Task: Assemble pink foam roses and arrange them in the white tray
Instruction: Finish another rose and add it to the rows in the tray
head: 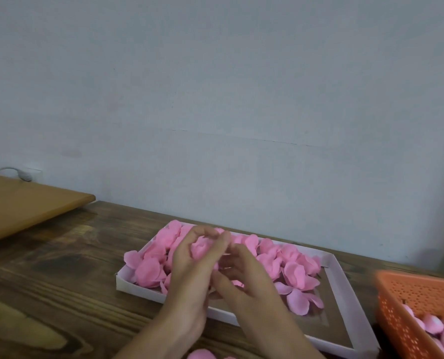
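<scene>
Over a white tray (pixel 345 281) on a dark wooden tabletop (pixel 60 281), the left hand (pixel 192 263) curls around a pink foam rose (pixel 201 247), fingers pinching it. The right hand (pixel 244 278), fingers loosely bent, touches the left at its 3 o'clock. More pink roses (pixel 293 268) fill the tray's far half. An orange basket (pixel 410 307) sits at 4 o'clock

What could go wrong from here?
1. Both hands, left and right, work a rose directly over the tray; a dropped rose could disturb the roses already placed.
2. One rose overhangs the tray's left rim and may fall onto the table.
3. The orange basket sits close on the right; an elbow could knock it.
</scene>
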A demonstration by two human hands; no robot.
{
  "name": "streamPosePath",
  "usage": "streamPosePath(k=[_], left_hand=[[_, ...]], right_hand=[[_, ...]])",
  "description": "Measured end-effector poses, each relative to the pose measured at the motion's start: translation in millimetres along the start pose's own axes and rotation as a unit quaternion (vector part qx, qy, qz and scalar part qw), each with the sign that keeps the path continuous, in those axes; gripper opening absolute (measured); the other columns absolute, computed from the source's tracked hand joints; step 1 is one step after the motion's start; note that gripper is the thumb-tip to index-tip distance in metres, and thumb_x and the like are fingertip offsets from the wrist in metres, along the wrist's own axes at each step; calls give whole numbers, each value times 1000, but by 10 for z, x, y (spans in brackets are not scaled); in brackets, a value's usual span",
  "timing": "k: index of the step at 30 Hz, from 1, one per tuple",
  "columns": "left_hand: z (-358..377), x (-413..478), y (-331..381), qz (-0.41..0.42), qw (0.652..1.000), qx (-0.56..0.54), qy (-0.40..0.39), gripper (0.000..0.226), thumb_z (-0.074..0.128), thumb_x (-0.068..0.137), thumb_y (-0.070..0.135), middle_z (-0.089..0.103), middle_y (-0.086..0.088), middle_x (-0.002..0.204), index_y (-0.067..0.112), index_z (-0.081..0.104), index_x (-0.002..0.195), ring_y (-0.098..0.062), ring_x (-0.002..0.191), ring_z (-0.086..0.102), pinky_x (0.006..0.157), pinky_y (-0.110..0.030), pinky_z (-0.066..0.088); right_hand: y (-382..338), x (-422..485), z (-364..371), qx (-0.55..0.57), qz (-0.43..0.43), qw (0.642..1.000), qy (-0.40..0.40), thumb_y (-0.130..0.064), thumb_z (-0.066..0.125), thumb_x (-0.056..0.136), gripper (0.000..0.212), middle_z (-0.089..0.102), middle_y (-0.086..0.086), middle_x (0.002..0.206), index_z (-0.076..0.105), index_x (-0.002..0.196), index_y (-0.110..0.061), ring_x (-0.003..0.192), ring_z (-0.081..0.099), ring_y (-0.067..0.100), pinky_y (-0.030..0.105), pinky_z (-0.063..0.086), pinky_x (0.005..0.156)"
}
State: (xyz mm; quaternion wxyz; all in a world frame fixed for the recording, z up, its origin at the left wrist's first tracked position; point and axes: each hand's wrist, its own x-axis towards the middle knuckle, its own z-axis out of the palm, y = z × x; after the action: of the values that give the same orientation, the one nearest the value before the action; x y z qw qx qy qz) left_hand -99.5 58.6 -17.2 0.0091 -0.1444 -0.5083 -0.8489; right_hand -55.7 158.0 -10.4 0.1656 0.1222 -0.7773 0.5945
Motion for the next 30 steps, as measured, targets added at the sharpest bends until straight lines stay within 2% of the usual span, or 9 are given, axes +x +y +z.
streamPosePath(k=[2, 6, 10, 13, 14, 20, 24, 26, 30], left_hand=[[34, -35, 31, -3, 1000, 1, -24, 60, 92, 62, 56, 79, -3, 111, 24, 66, 106, -22, 81, 76, 64, -41, 58], [13, 2, 115, -28, 995, -28, -89, 62, 85, 70, 52, 72, 3, 132, 32, 64, 125, -25, 102, 76, 59, -34, 55], [-60, 86, 119, -33, 994, -32, -98, 49, 82, 81, 36, 72, -5, 132, 32, 69, 128, -24, 112, 72, 68, -28, 58], [-146, 166, 87, 10, 992, 67, -104, 38, 81, 91, 28, 73, -4, 130, 27, 74, 128, -22, 120, 71, 97, -43, 57], [-159, 174, 92, 23, 990, 93, -108, 35, 81, 91, 27, 75, -2, 127, 27, 75, 126, -22, 119, 71, 99, -44, 57], [-175, 191, 130, 34, 992, 84, -82, 36, 83, 79, 36, 80, -8, 108, 27, 82, 114, -28, 88, 77, 80, -37, 64], [-217, 217, 121, 42, 993, 87, -67, 32, 86, 73, 34, 80, -9, 105, 25, 83, 104, -31, 93, 77, 78, -30, 62], [-227, 227, 126, 59, 991, 100, -67, 32, 88, 69, 38, 80, -4, 107, 25, 83, 98, -24, 104, 76, 84, -27, 61], [-212, 234, 144, 42, 991, 81, -94, 34, 96, 67, 40, 79, -5, 111, 23, 82, 93, -25, 109, 75, 86, -33, 62]], right_hand=[[0, 25, -32, 15, 8, 1000, -9, -12, 62, 89, 28, 75, -1, 94, 73, 106, -31, 93, 73, 25, 55, 59, 87], [-84, 81, -144, 111, 61, 992, -21, 1, 59, 97, 34, 75, -1, 82, 78, 89, -26, 76, 71, 10, 24, 56, 69], [-124, 102, -284, 176, 108, 978, 23, -12, 62, 96, 17, 79, 9, 98, 77, 106, -15, 84, 75, 19, 31, 61, 75], [-150, 96, -367, 173, 104, 977, 69, -12, 66, 96, 16, 79, 2, 105, 73, 110, -15, 94, 77, 18, 20, 58, 69], [-168, 94, -378, 166, 103, 978, 65, -12, 66, 97, 16, 79, 2, 105, 73, 110, -15, 93, 77, 18, 17, 56, 66], [-264, 87, -458, 106, 79, 991, 26, -8, 66, 97, 16, 79, 2, 103, 78, 103, -17, 91, 77, 19, 15, 54, 66], [-290, 89, -492, 75, 77, 994, -2, -3, 64, 95, 23, 79, 2, 97, 80, 97, -19, 88, 76, 15, 15, 54, 67], [-298, 97, -505, 74, 78, 994, -19, -1, 63, 96, 23, 78, 6, 95, 81, 96, -17, 89, 77, 16, 16, 56, 72], [-317, 111, -529, 76, 97, 992, -7, 2, 68, 92, 25, 76, 6, 86, 79, 100, -19, 74, 75, 17, 17, 53, 61]])
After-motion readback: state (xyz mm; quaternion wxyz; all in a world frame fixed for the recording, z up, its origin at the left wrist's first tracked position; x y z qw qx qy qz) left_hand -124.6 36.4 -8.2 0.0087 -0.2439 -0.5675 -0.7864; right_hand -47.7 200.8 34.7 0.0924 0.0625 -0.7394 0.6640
